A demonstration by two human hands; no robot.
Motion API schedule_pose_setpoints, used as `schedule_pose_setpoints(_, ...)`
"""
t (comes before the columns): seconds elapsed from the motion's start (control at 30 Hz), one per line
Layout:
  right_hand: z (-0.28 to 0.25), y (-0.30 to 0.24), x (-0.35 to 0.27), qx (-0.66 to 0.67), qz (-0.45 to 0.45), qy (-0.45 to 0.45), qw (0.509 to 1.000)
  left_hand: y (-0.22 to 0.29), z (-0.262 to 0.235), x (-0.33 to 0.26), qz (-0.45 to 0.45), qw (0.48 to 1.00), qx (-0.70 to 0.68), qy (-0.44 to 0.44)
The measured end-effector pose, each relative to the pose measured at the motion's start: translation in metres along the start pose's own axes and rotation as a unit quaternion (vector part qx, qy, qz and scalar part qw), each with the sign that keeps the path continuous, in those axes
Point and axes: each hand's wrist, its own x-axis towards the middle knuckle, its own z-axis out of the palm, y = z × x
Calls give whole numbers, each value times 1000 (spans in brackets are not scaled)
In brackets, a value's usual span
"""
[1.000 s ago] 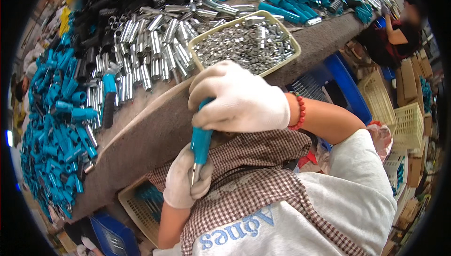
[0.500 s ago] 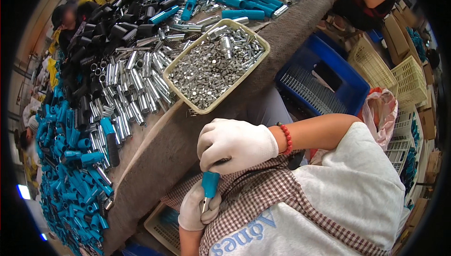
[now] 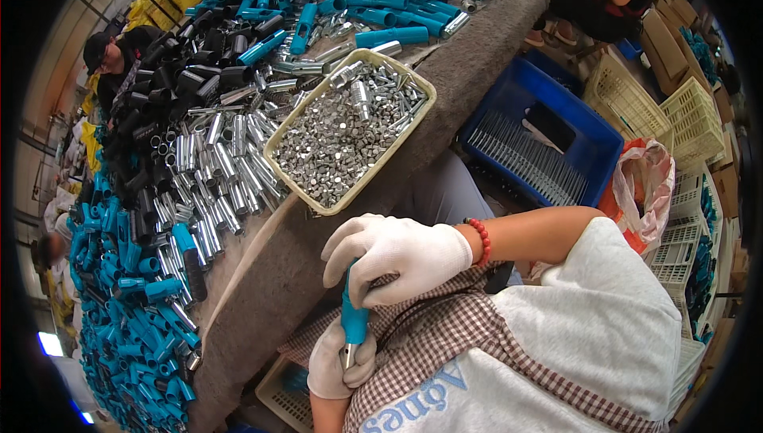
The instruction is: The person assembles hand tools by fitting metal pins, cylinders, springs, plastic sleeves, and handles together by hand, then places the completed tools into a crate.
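Both my hands wear white gloves and meet at a teal plastic sleeve (image 3: 354, 323) in front of my chest. It stands nearly upright, with a short silvery metal end (image 3: 350, 353) showing below. My left hand (image 3: 338, 361) is closed around this lower end. At the top, my right hand (image 3: 397, 262) has its thumb and fingers bent around the sleeve's upper part, which shows between them. Beyond my right hand, a cream tray (image 3: 324, 209) full of small metal pieces rests on the table edge.
Piles of silvery tubes (image 3: 226, 155), black sleeves (image 3: 191, 79) and teal sleeves (image 3: 131, 290) cover the table. A blue crate (image 3: 600, 167) holding metal rods stands right of the table, near cream baskets (image 3: 691, 127). Another person (image 3: 119, 59) is at the far left, one more at the upper right.
My right hand's fingers have spread and shifted on the sleeve, so more of its teal length shows. My left hand keeps its hold. The whole view has shifted slightly.
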Motion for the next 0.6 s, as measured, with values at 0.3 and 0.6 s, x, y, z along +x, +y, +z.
schedule_pose_setpoints(0.3, 4, -2, -7, -59, 5, 54, 997, 0, 3, 6, -12, 999, -33, -18)
schedule_pose_setpoints(0.6, 5, 0, -8, -92, 20, 55, 994, 4, 13, 9, -26, 997, 59, 48)
